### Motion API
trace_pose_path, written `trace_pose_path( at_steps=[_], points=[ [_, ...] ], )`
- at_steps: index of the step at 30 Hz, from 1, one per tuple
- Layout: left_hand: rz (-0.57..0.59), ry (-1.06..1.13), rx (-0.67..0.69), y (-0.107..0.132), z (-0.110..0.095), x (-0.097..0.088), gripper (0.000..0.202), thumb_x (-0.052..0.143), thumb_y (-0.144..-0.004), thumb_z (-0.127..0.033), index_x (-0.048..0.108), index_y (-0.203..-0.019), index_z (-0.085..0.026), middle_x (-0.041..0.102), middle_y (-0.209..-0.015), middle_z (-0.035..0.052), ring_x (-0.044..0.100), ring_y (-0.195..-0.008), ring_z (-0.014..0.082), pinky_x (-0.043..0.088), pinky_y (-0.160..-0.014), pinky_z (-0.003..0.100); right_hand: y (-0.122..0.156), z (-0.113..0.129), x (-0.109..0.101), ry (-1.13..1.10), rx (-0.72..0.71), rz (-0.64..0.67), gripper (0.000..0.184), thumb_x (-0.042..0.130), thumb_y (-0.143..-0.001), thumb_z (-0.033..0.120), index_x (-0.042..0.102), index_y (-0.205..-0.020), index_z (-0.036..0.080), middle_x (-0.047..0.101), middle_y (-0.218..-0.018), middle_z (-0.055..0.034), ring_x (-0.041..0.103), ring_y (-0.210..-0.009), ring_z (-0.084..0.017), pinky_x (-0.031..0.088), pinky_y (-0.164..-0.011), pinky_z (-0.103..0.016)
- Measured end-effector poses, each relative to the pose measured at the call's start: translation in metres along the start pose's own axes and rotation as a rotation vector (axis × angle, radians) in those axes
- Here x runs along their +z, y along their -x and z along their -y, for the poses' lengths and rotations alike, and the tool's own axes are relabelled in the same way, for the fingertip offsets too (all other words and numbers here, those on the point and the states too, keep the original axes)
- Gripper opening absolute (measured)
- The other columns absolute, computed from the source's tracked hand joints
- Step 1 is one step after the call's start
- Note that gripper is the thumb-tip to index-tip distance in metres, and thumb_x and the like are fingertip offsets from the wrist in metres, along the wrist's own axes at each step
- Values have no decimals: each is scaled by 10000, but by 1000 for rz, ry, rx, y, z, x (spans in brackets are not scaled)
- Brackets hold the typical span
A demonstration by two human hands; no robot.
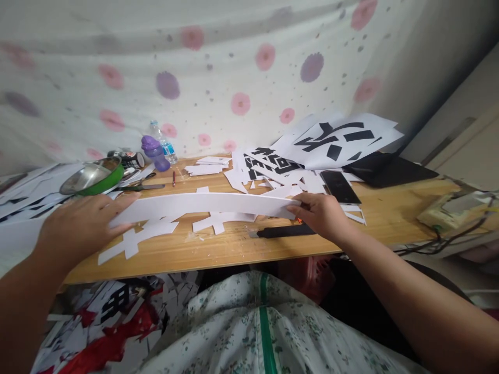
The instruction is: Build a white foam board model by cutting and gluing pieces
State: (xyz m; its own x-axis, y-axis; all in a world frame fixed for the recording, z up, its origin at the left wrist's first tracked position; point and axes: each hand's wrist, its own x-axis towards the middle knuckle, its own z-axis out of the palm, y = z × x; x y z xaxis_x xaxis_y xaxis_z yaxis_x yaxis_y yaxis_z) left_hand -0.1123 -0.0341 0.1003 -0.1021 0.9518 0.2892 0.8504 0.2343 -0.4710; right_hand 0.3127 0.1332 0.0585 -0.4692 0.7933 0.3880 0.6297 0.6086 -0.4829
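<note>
Above the desk [226,250], the strip [202,202] is held bowed: L hand [80,226] w/ fingers closed on it, R hand [323,215] w/ fingers pinching the other end. Uneven pull or too tight a bend could crease it. Knife [284,231] lies near R hand; careless lowering might mean a nick.

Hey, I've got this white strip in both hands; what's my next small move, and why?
Perhaps lower the white strip toward the white cut-outs: your left hand and right hand hold it lengthwise, and it partly hides them from view.
</note>
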Motion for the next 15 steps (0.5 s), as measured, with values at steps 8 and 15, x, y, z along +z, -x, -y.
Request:
trace_pose_path(
  at_steps=[8, 15],
  points=[
    [69, -37, -12, -34, -16, 12, 522, 416, -872, -450, 436, -1363, -277, 626, -971, 84, 592, -917, 272, 412, -705, 328, 8, 14, 18, -7, -87, -79, 295, 498, -836, 392, 627, -666, 188, 543, -508, 5, 463, -449, -117, 341, -462, -237],
    [11, 151, 72, -57, -11, 49, 530, 559, -808, -267, 470, -1330, -238, 618, -1039, 120, 554, -1004, 294, 368, -851, 396, 8, -2, 37, 36, -98, -73, 316, 463, -864, 481, 659, -794, 244, 609, -546, -18, 578, -465, -192, 412, -466, -292]
  ],
)
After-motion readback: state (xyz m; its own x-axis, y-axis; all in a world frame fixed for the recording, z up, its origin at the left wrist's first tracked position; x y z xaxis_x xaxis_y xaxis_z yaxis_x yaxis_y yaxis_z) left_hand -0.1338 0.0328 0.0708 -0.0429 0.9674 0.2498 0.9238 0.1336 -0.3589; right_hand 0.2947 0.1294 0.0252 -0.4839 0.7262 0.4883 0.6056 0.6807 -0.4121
